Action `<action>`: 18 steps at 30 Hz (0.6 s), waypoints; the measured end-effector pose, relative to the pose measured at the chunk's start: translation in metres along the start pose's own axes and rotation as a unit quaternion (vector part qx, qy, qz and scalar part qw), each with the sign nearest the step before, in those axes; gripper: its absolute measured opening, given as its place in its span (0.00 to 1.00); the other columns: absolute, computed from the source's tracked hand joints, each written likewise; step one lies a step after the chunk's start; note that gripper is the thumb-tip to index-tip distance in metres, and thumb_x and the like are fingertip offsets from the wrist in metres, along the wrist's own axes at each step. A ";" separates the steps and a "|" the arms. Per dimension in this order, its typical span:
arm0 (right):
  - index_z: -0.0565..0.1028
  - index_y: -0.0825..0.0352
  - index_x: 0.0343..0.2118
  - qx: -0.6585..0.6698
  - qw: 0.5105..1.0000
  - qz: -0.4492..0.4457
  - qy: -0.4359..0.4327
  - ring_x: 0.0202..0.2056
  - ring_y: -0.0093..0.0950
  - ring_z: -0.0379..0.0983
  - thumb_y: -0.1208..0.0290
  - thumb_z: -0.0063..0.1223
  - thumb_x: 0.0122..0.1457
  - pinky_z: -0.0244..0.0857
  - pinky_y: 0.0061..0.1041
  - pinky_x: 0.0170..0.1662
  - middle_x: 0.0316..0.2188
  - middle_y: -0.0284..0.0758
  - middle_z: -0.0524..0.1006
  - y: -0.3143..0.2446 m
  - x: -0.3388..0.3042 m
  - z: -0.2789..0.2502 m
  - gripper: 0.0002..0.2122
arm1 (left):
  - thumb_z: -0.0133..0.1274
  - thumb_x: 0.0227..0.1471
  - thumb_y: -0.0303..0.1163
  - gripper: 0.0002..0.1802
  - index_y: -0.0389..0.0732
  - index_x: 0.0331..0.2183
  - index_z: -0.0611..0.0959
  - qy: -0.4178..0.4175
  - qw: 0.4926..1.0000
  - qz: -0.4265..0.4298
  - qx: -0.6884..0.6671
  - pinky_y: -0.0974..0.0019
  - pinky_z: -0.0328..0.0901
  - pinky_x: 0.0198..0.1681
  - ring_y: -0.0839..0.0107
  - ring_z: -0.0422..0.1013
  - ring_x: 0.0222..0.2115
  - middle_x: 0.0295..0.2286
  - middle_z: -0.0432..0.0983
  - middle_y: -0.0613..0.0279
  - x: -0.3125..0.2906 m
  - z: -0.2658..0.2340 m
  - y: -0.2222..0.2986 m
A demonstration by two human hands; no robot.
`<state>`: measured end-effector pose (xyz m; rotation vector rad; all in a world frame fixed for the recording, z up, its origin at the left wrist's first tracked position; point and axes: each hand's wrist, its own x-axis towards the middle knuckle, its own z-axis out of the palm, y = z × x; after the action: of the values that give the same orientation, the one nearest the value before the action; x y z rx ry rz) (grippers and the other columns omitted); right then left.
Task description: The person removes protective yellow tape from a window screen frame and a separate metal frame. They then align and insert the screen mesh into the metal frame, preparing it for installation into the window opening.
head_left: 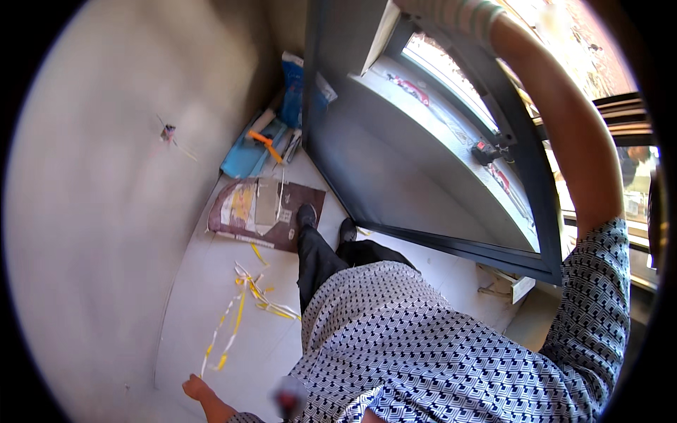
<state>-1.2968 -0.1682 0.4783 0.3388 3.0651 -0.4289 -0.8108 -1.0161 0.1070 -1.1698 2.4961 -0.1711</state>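
Observation:
My left hand (194, 386) is low at the left, its fingers closed. A thin yellow-and-white tape strip (227, 326) runs up to them from the tangle on the floor and appears gripped. My right arm is raised along the right side. At the top edge, my right hand (451, 13), in a pale striped glove, is at the upper part of the dark window frame (525, 134). Its fingers are cut off or hidden, so their grip does not show. A black fitting with a red mark (485, 152) sits on the frame's lower part.
A brown flattened cardboard piece (300, 211) lies by my shoes. Behind it, in the corner, are a blue tray (243, 156), an orange-handled tool (264, 143) and a blue bag (292, 92). A grey panel (395, 162) stands before me; white wall (106, 211) is at left.

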 end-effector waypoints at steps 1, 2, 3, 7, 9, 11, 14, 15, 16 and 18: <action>0.80 0.73 0.36 0.002 1.000 0.013 0.000 0.24 0.28 0.80 0.62 0.57 0.59 0.75 0.29 0.28 0.23 0.38 0.81 -0.001 0.012 0.011 0.15 | 0.51 0.51 0.30 0.13 0.27 0.33 0.76 0.026 0.961 -0.130 -0.242 0.49 0.72 0.38 0.43 0.77 0.30 0.28 0.78 0.40 0.000 0.005 0.011; 0.80 0.72 0.36 -0.048 0.999 -0.005 0.013 0.25 0.29 0.80 0.60 0.56 0.59 0.75 0.30 0.29 0.24 0.38 0.81 0.002 0.011 0.013 0.16 | 0.52 0.50 0.28 0.12 0.27 0.33 0.75 0.044 0.964 -0.123 -0.231 0.49 0.72 0.37 0.44 0.77 0.31 0.28 0.78 0.40 0.003 0.007 0.015; 0.80 0.71 0.35 -0.103 0.994 -0.025 0.028 0.26 0.29 0.80 0.58 0.55 0.60 0.75 0.31 0.31 0.24 0.37 0.81 -0.001 0.009 0.011 0.17 | 0.52 0.49 0.26 0.11 0.28 0.33 0.74 0.057 0.966 -0.117 -0.222 0.50 0.73 0.37 0.46 0.77 0.31 0.29 0.78 0.40 0.003 0.009 0.023; 0.80 0.70 0.40 -0.106 0.994 0.000 0.018 0.32 0.35 0.81 0.58 0.57 0.60 0.74 0.35 0.40 0.27 0.43 0.82 0.016 0.008 0.003 0.17 | 0.49 0.50 0.26 0.09 0.28 0.31 0.76 0.125 0.945 -0.131 -0.273 0.51 0.73 0.35 0.49 0.77 0.31 0.29 0.78 0.43 0.024 0.043 0.023; 0.80 0.70 0.40 -0.070 0.997 -0.008 0.027 0.30 0.32 0.80 0.54 0.56 0.62 0.74 0.34 0.39 0.26 0.39 0.81 0.025 0.004 0.005 0.19 | 0.49 0.50 0.26 0.09 0.28 0.31 0.77 0.111 0.932 -0.148 -0.313 0.52 0.73 0.35 0.50 0.77 0.30 0.29 0.79 0.45 0.014 0.049 0.046; 0.81 0.69 0.40 -0.024 0.999 0.011 0.019 0.29 0.30 0.78 0.49 0.54 0.64 0.73 0.34 0.40 0.26 0.36 0.81 0.030 0.000 0.006 0.23 | 0.49 0.50 0.26 0.09 0.28 0.30 0.77 0.097 0.917 -0.157 -0.355 0.52 0.72 0.34 0.51 0.77 0.30 0.29 0.79 0.46 0.003 0.044 0.068; 0.81 0.69 0.40 0.048 0.997 0.052 0.021 0.29 0.30 0.77 0.45 0.52 0.65 0.72 0.34 0.41 0.27 0.36 0.80 0.047 -0.007 0.002 0.25 | 0.50 0.50 0.26 0.08 0.29 0.29 0.78 0.076 0.900 -0.154 -0.401 0.52 0.72 0.33 0.53 0.77 0.29 0.28 0.79 0.48 -0.013 0.038 0.097; 0.82 0.68 0.41 0.041 0.997 0.057 0.021 0.31 0.30 0.78 0.42 0.51 0.65 0.72 0.34 0.42 0.28 0.37 0.81 0.057 -0.008 0.001 0.27 | 0.50 0.50 0.26 0.08 0.29 0.29 0.78 0.063 0.895 -0.151 -0.415 0.53 0.71 0.32 0.54 0.77 0.29 0.28 0.79 0.49 -0.013 0.036 0.107; 0.82 0.69 0.42 0.041 0.997 0.059 0.027 0.32 0.31 0.78 0.42 0.50 0.65 0.72 0.34 0.43 0.29 0.38 0.82 0.065 -0.011 -0.001 0.28 | 0.50 0.50 0.26 0.08 0.29 0.29 0.78 0.054 0.890 -0.147 -0.429 0.53 0.71 0.32 0.54 0.77 0.29 0.28 0.79 0.49 -0.014 0.034 0.116; 0.82 0.69 0.44 0.045 0.996 0.067 0.039 0.34 0.32 0.79 0.42 0.50 0.66 0.72 0.34 0.44 0.31 0.39 0.83 0.080 -0.018 -0.002 0.28 | 0.50 0.50 0.26 0.08 0.29 0.28 0.79 0.030 0.879 -0.136 -0.456 0.53 0.71 0.31 0.56 0.77 0.29 0.27 0.79 0.51 -0.016 0.028 0.129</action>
<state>-1.2615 -0.0964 0.4596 0.5739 3.0795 -0.5607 -0.8831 -0.9187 0.0514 -1.8619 2.4711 1.0217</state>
